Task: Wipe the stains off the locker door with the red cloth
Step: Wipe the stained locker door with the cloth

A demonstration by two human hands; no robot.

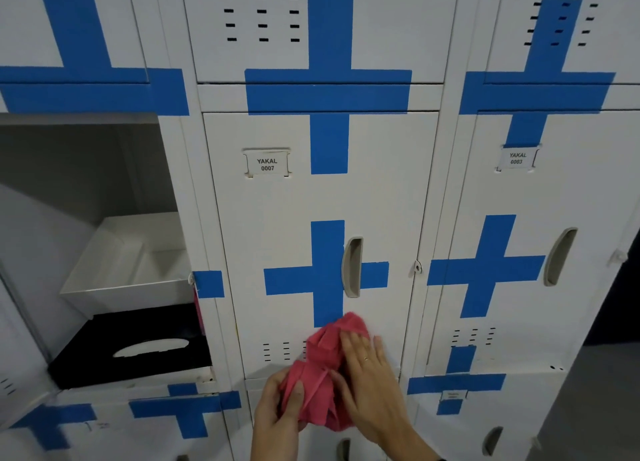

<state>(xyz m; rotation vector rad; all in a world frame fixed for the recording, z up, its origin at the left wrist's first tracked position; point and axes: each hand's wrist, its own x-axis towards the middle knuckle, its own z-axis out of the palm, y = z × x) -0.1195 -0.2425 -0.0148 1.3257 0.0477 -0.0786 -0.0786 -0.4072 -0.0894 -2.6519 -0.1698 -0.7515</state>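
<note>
The red cloth (323, 370) lay bunched against the lower part of the white locker door (298, 200), below the blue tape cross (325, 275). The right hand (370, 388) pressed it flat with straight fingers; the left hand (282, 408) pinched its lower end.

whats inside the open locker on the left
Inside the open locker a pale tray sits above a black tissue box with an oval slot. The tray's rim hides anything behind the box; the tray looks bare.
</note>
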